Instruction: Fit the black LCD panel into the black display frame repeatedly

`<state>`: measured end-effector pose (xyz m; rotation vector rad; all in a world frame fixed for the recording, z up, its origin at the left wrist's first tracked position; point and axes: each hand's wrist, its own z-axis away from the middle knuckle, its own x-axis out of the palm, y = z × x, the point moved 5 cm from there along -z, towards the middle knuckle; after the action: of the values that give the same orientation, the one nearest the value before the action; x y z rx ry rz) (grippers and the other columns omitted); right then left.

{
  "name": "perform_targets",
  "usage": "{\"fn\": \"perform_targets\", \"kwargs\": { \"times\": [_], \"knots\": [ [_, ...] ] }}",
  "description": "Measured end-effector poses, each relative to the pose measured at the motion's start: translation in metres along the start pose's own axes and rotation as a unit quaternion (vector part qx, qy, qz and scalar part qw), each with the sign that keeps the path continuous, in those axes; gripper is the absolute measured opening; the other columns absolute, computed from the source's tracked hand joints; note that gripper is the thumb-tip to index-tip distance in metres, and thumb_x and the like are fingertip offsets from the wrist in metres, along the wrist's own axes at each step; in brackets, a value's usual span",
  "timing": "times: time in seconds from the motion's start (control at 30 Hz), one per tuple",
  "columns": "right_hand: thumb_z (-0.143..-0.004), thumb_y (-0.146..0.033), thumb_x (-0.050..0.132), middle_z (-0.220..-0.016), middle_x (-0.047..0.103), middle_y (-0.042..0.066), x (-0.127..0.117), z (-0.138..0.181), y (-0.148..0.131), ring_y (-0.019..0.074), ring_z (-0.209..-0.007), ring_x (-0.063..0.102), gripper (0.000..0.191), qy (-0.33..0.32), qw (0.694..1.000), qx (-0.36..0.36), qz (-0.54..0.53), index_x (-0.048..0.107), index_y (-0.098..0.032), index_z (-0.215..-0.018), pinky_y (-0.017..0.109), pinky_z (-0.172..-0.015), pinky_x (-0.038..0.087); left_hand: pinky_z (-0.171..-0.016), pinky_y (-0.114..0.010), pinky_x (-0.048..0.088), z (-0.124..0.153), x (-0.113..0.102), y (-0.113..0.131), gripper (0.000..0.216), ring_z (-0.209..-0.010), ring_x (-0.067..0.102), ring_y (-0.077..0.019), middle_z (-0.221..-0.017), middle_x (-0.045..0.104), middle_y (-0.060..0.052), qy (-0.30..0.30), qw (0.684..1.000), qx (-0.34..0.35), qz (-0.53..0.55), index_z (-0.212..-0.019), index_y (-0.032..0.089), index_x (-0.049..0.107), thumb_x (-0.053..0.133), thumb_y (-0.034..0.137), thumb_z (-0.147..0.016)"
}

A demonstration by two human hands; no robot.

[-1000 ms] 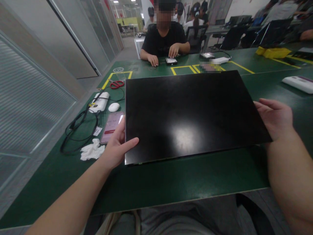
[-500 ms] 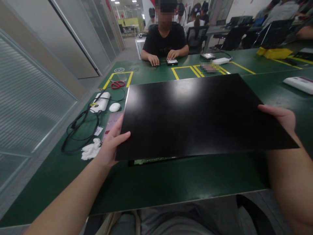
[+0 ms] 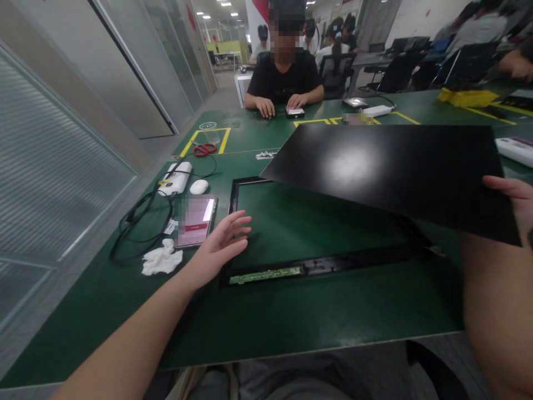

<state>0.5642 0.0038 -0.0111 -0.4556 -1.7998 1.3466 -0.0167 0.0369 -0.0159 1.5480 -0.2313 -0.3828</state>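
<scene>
The right hand [image 3: 519, 200] has its grip pinched on the right short edge of the black panel [image 3: 391, 166], thumb on top, so the panel reaches leftward from it, above the far and right parts of a black frame [image 3: 345, 263] on the table [image 3: 316, 316]. The panel's long axis runs left to right, its near edge slanting toward the person at the right. The left hand [image 3: 220, 241], grip loosely spread, is at the frame's left side, apart from the panel.
</scene>
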Motion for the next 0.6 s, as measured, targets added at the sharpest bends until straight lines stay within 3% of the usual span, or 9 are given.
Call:
{"fn": "perform_targets", "kwargs": {
  "times": [0.1,0.2,0.33,0.5,0.6],
  "knots": [
    [-0.064,-0.027,0.06,-0.101,0.074,0.009,0.031,0.012,-0.008,0.0352,-0.097,0.073,0.012,-0.05,0.997,-0.027,-0.043,0.065,-0.025,-0.075,0.059,-0.067,0.063,-0.116,-0.053,0.046,0.002,0.003,0.0,0.055,-0.135,0.057,-0.031,-0.151,0.058,-0.01,-0.029,0.999,0.014,-0.039,-0.139,0.03,0.061,0.078,0.038,-0.088],
    [-0.063,-0.027,0.057,-0.098,0.071,0.01,0.041,0.021,-0.011,0.0347,-0.102,0.071,0.005,-0.019,0.996,-0.055,-0.064,0.057,-0.026,-0.068,0.058,-0.073,0.063,-0.117,-0.053,0.046,0.003,0.006,0.002,0.047,-0.136,0.057,-0.0308,-0.148,0.059,-0.009,-0.047,0.995,0.023,-0.082,-0.135,0.03,0.064,0.075,0.037,-0.09],
    [-0.062,-0.026,0.052,-0.096,0.067,0.009,0.029,0.016,-0.01,0.031,-0.101,0.069,0.005,0.044,0.994,-0.08,-0.061,0.05,-0.027,-0.066,0.052,-0.071,0.063,-0.114,-0.052,0.049,0.003,0.009,0.006,0.041,-0.13,0.062,-0.0307,-0.142,0.063,-0.01,-0.059,0.988,0.056,-0.132,-0.132,0.03,0.068,0.073,0.037,-0.091],
    [-0.063,-0.029,0.05,-0.099,0.066,0.007,0.013,0.006,-0.006,0.0274,-0.099,0.069,0.011,0.105,0.991,-0.063,-0.047,0.039,-0.028,-0.063,0.048,-0.07,0.063,-0.107,-0.049,0.055,0.003,0.015,0.015,0.034,-0.12,0.067,-0.0299,-0.133,0.069,-0.01,-0.078,0.967,0.099,-0.22,-0.127,0.028,0.071,0.068,0.037,-0.093],
    [-0.06,-0.028,0.05,-0.097,0.068,0.007,0.003,-0.005,-0.002,0.0258,-0.096,0.07,0.015,0.127,0.989,-0.05,-0.064,0.035,-0.026,-0.062,0.045,-0.065,0.062,-0.109,-0.051,0.052,0.005,0.019,0.02,0.036,-0.123,0.065,-0.0307,-0.134,0.069,-0.012,-0.11,0.947,0.118,-0.279,-0.128,0.025,0.069,0.068,0.037,-0.093]
  ]
}}
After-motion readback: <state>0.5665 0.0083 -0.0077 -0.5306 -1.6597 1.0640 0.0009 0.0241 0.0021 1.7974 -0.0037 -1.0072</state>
